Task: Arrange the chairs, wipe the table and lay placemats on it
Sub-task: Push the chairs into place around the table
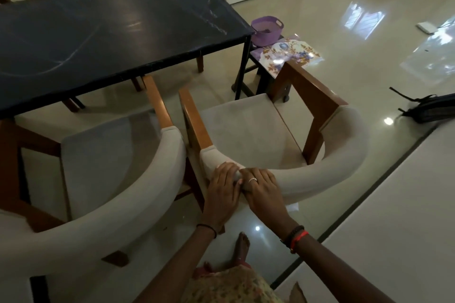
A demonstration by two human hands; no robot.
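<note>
Left hand [222, 188] and right hand [261, 186] grip the curved, padded back of a wood-armed chair [246, 130] near the dark table [98, 32] corner, on glossy floor [344, 56].

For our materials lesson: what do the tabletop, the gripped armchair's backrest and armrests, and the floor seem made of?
Tabletop: dark stone or stone-look laminate, polished; pale veins, glare.
Armchair backrest: beige fabric upholstery, matte, softly padded.
Armrests: probably varnished wood; warm brown, slight sheen.
Floor: glossy tile or marble; mirrors the windows.
</note>
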